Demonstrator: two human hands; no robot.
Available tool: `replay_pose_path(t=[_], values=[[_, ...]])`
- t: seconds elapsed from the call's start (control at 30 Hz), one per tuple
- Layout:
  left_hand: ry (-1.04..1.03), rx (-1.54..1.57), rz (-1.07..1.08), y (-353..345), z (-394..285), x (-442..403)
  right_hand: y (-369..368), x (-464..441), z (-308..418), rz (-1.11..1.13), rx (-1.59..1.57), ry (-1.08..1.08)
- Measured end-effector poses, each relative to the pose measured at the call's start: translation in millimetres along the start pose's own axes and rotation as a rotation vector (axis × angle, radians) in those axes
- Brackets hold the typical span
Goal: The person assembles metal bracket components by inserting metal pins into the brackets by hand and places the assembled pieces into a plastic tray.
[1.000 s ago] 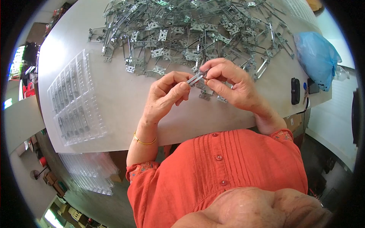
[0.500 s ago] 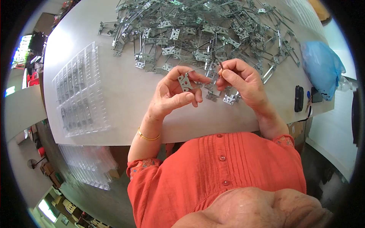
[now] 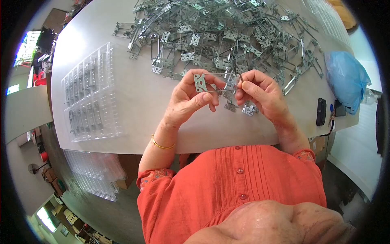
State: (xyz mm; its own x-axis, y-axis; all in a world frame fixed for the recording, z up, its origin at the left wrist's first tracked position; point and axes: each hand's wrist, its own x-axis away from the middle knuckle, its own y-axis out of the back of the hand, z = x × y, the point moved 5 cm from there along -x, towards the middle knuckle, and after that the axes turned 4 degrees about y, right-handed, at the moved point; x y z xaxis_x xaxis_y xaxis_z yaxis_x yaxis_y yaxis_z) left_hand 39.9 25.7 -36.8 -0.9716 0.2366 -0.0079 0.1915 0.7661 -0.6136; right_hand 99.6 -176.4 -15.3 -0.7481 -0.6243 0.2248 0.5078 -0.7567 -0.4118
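Observation:
My left hand (image 3: 190, 94) is closed round a metal bracket (image 3: 200, 83), a flat silver plate with punched holes and thin rods running to the right. Its plate faces up between my thumb and fingers. My right hand (image 3: 260, 92) pinches a thin dark rod-like piece (image 3: 240, 77) at the right end of those rods; whether it joins the bracket I cannot tell. Just below my hands, a loose small metal bracket (image 3: 249, 109) lies on the table. Behind them spreads a large heap of similar metal brackets with rods (image 3: 211, 38).
Clear plastic trays (image 3: 106, 101) at the left hold several metal parts in rows. On the right of the table (image 3: 142, 122) are a blue plastic bag (image 3: 345, 79), a black case (image 3: 321, 112), keys and a phone. More clear trays (image 3: 91, 173) stand below the left edge.
The bracket in my left hand has turned so its rods now show stretched toward my right hand. The view has shifted slightly; both hands stay close together.

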Motion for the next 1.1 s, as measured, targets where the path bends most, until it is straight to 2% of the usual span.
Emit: replay_pose_path(t=[0.23,0.33,0.43,0.63,0.73,1.1], values=[[-0.063,-0.146,-0.073,8.0,-2.2,-3.0,-11.8,2.8,-6.4,0.108,0.034,-0.080],[-0.126,-0.144,-0.105,5.8,-3.7,-4.0,-19.6,5.6,-7.7,0.096,0.016,-0.098],[-0.102,-0.088,-0.088,5.6,-3.1,-4.0,-22.4,7.0,-4.3,0.134,0.047,-0.177],[0.023,0.019,-0.077,3.5,-0.7,0.7,-15.4,6.7,-4.0,0.130,0.132,-0.118],[0.158,-0.039,-0.052,7.6,3.3,2.6,-18.1,7.9,2.6,0.124,0.136,-0.101],[0.284,-0.195,-0.040,-1.3,8.7,3.1,-18.2,8.6,2.5,0.138,0.171,-0.091]])
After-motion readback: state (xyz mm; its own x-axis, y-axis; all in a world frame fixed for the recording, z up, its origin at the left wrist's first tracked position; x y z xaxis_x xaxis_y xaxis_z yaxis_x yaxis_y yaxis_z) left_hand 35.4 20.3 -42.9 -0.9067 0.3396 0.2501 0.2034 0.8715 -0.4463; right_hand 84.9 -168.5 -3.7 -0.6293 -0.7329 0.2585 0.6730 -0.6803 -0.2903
